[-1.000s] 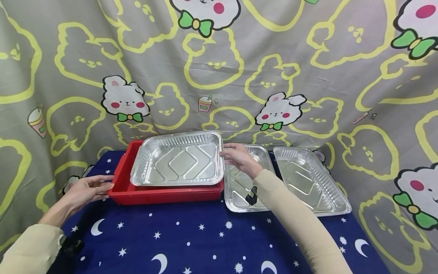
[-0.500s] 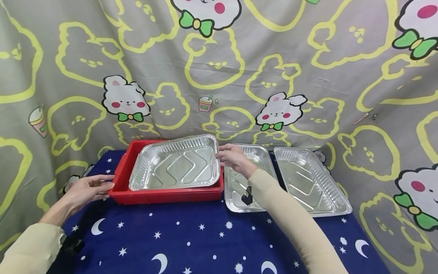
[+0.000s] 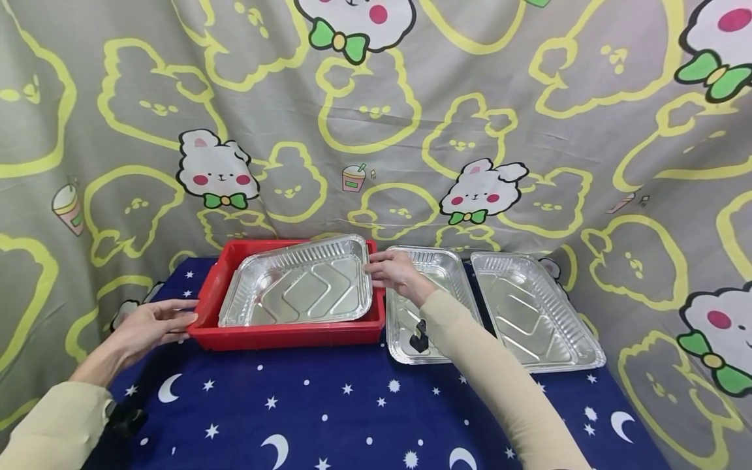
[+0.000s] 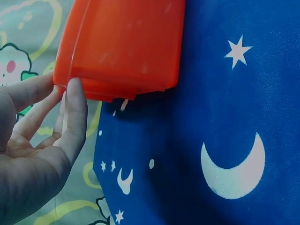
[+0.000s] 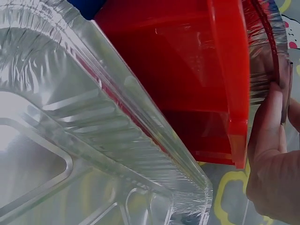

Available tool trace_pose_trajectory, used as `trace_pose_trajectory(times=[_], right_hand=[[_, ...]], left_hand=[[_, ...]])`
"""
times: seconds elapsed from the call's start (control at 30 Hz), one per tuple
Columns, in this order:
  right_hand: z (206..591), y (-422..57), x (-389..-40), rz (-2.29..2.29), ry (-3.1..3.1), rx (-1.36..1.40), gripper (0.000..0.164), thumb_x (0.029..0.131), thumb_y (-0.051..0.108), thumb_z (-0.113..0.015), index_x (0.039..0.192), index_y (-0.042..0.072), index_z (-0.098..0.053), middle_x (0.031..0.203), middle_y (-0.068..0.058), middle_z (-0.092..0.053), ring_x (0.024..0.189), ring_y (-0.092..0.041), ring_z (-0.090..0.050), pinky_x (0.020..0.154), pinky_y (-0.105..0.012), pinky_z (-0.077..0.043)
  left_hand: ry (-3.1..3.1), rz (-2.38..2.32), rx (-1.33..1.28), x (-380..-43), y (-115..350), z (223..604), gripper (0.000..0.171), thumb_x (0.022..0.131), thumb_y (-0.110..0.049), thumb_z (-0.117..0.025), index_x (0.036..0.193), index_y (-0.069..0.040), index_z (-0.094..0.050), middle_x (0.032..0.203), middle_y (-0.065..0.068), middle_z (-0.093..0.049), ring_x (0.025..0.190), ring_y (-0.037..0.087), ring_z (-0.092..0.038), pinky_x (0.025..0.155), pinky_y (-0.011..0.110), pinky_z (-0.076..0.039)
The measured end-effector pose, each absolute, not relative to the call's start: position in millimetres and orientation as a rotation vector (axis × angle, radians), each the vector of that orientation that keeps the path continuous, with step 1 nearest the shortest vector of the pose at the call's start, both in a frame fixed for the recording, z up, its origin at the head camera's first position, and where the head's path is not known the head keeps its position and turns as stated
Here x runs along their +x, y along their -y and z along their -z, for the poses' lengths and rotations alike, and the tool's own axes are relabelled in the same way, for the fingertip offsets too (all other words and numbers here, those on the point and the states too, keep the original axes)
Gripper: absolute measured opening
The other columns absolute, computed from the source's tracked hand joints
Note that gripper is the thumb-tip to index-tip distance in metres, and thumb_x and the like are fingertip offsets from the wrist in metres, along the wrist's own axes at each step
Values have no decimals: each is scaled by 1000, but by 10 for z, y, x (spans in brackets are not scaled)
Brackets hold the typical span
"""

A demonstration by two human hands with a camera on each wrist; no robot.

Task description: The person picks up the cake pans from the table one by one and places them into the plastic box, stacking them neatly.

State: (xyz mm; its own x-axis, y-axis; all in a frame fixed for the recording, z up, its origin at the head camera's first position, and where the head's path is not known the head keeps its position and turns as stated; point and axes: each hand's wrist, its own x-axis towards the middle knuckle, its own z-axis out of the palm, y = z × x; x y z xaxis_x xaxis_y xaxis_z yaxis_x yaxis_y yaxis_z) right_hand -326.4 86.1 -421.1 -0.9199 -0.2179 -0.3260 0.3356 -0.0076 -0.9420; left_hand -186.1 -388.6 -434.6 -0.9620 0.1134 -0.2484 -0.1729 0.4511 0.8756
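Head view: a red bin (image 3: 282, 334) sits at the centre of a tabletop (image 3: 329, 405) covered in dark blue cloth with white stars and moons. A foil tray (image 3: 296, 290) lies tilted inside the bin, its right end raised. The right hand (image 3: 395, 273), right of centre, pinches the tray's right rim. The left hand (image 3: 149, 323), at lower left, has straight fingers touching the bin's left end. Two more foil trays lie flat to the right of the bin, a near tray (image 3: 437, 264) just beside it and a far tray (image 3: 531, 313) next to that one. A grey curtain (image 3: 376, 130) printed with yellow outlines and white rabbits fills the background.

Left wrist view: the left hand (image 4: 42, 140), at lower left, holds straight fingertips and the thumb against the corner of the red bin (image 4: 126, 47), above the blue cloth.

Right wrist view: the right hand (image 5: 274, 154), at the right edge, grips the ridged rim of the foil tray (image 5: 269, 51) along the red bin's (image 5: 187, 84) wall. The near tray (image 5: 84, 150) fills the lower left.
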Motion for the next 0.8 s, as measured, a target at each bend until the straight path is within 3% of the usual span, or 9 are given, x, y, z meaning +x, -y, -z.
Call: trace_pose_trajectory(times=[0.2,0.3,0.47,0.6,0.8], right_hand=[[4234,-858,-3270,1966,-1906,129,44,96,0,-74,138,-4,-63,125,-25,-74,87,-19,-77,70,-27,-65],[4233,-858,-3267,1950,-1924,123,43,96,0,-74,137,-4,-64,130,-28,-71,89,-21,-78,71,-28,-66],[4222,-870,-3247,1909,-2004,113,41,93,0,-77,133,-3,-67,102,-18,-80,77,-17,-76,68,-30,-66],[4216,-877,-3231,1870,-2082,119,40,90,0,-79,129,-2,-70,77,-3,-75,65,-12,-72,61,-27,-64],[4209,-895,-3227,1878,-2082,144,39,90,-2,-77,129,-2,-71,72,0,-73,61,-11,-70,56,-25,-62]], left_hand=[[-2439,-1504,-58,-1872,3896,4353,73,105,-24,-67,156,16,-32,133,17,-68,94,6,-74,86,28,-66],[-2443,-1503,-64,-1872,3894,4362,72,106,-23,-66,156,15,-32,133,19,-69,94,6,-74,86,28,-66],[-2451,-1492,-64,-1876,3890,4367,72,106,-24,-66,157,15,-32,136,24,-66,93,6,-74,87,30,-66],[-2449,-1496,-77,-1877,3882,4361,73,105,-24,-67,157,15,-32,137,24,-65,94,7,-75,88,31,-66],[-2441,-1504,-67,-1879,3893,4361,72,106,-22,-66,156,16,-32,135,23,-67,92,7,-74,85,29,-66]])
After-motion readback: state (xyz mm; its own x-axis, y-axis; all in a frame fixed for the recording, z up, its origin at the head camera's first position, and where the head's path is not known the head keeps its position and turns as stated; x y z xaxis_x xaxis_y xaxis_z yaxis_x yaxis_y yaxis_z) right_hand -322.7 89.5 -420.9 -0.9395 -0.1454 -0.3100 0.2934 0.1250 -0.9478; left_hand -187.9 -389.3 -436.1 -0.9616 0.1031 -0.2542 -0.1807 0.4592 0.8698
